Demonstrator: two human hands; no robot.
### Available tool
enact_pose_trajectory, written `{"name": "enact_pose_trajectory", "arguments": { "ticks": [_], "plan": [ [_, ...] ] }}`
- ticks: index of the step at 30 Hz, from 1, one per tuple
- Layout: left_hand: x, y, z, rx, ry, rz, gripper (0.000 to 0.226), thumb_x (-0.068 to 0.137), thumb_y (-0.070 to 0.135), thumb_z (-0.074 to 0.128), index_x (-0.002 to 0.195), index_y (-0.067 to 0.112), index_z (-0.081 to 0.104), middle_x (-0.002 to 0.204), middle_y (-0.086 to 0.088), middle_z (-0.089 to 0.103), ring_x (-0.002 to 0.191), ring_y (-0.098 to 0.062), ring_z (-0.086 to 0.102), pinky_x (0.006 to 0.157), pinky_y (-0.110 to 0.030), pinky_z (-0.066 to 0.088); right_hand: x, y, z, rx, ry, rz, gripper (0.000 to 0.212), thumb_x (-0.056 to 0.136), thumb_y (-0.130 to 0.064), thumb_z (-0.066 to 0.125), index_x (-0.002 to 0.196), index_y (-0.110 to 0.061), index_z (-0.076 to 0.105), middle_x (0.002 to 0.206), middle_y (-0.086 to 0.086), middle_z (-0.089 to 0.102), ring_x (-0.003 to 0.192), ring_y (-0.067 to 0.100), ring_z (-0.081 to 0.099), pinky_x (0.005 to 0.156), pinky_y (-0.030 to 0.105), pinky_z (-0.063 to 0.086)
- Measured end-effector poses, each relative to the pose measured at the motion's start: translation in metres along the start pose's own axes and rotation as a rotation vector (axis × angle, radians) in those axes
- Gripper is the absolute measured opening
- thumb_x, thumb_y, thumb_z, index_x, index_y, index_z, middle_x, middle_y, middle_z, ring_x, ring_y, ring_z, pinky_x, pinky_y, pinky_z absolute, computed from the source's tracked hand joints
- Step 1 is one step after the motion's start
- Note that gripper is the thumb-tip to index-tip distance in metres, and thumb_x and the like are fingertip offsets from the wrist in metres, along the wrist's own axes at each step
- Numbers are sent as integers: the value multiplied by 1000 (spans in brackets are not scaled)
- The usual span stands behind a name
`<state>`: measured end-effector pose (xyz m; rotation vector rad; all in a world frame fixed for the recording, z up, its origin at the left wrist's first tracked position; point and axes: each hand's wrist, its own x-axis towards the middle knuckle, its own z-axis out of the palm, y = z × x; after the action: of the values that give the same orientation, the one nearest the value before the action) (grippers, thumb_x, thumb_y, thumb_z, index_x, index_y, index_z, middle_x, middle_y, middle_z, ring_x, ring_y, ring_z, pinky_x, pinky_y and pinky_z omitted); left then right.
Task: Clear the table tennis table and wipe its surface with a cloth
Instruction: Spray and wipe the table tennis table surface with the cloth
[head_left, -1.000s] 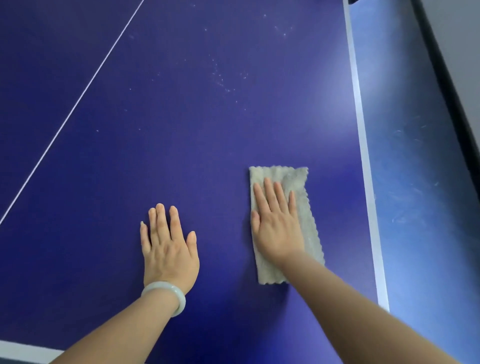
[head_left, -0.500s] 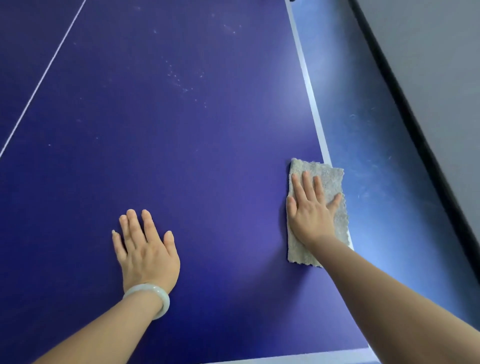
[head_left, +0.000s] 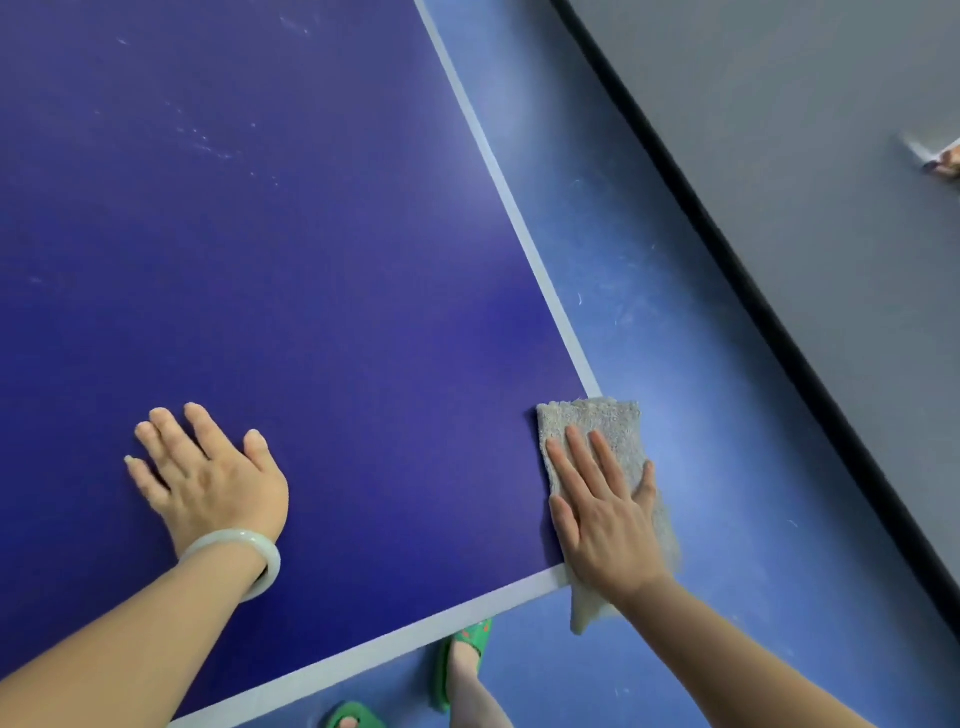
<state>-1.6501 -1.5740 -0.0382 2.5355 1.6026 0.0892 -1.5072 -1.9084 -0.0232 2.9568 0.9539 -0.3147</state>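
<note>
Blue desk (head_left: 363, 260); grey cloth (head_left: 597, 421) has slid to its near right corner, overhanging, long axis along the right edge; right hand (head_left: 605, 525) presses it with straight fingers (head_left: 582, 452); left hand (head_left: 213, 478) flat, fingers spread.

Single head-worn wide-angle view, pitched steeply down and forward, rolled off level. It sits close above the table (head_left: 311, 260), over its near right corner. Floor (head_left: 701, 364) and wall (head_left: 805, 130) fill the right side; feet (head_left: 462, 670) show at the bottom edge.
</note>
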Motion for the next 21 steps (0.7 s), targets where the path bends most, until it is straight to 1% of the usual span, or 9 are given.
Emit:
{"name": "enact_pose_trajectory", "arguments": {
  "ticks": [3,6,8,11,13,15,18,19,21],
  "plan": [
    [-1,0,1,-5,6,-1,65,102,38,29,155,4,12,163,-20,6,151,-32,0,122,-50,-1,-2,0,-2,-1,-29,25,58,101,-46,20,156,-40,3,165,-14,-1,152,14,-3,113,64,17],
    [0,1,2,7,12,-3,65,102,37,30,155,4,12,163,-20,7,151,-32,1,122,-51,0,20,4,-14,20,-82,-6,57,100,-49,14,155,-44,-3,164,-16,-8,151,11,-9,110,54,26],
    [-1,1,2,0,12,-7,65,101,36,31,154,3,14,162,-21,9,151,-32,2,122,-51,1,58,5,-23,13,-84,-37,57,99,-50,8,154,-44,-6,163,-16,-13,151,12,-11,107,49,30],
    [-1,2,2,2,17,-15,65,100,36,30,154,2,17,161,-22,11,151,-33,4,122,-51,2,136,-4,-36,18,-49,-59,59,98,-49,10,156,-40,1,164,-14,-9,152,14,-6,103,49,33],
    [-1,1,3,6,23,-19,66,98,37,30,153,1,19,161,-22,13,151,-33,5,122,-51,3,184,-12,-44,14,-48,-75,57,101,-47,13,156,-39,1,164,-14,-8,151,13,-7,106,49,31],
    [-1,2,4,4,30,-17,67,97,36,32,153,1,20,160,-23,15,151,-34,7,122,-51,4,225,-20,-51,4,-40,-79,55,104,-44,16,156,-37,-1,164,-13,-9,151,13,-8,111,51,26],
    [0,2,6,22,53,-28,63,100,36,29,152,0,23,159,-24,18,150,-35,11,122,-52,7,274,-42,-57,26,-29,-31,57,104,-43,16,157,-33,0,165,-10,-8,151,13,-10,120,56,6],
    [1,2,7,28,57,-27,64,100,38,25,152,0,23,159,-24,19,150,-35,11,122,-52,7,286,-50,-56,39,-16,-18,57,103,-42,16,158,-31,0,165,-9,-8,151,13,-10,120,55,-1],
    [2,2,7,38,52,-18,70,96,43,20,151,0,25,159,-24,20,150,-36,13,121,-52,7,295,-67,-55,78,-7,-60,59,104,-41,18,158,-27,1,165,-4,-8,151,15,-11,121,49,-6]
  ]
}}
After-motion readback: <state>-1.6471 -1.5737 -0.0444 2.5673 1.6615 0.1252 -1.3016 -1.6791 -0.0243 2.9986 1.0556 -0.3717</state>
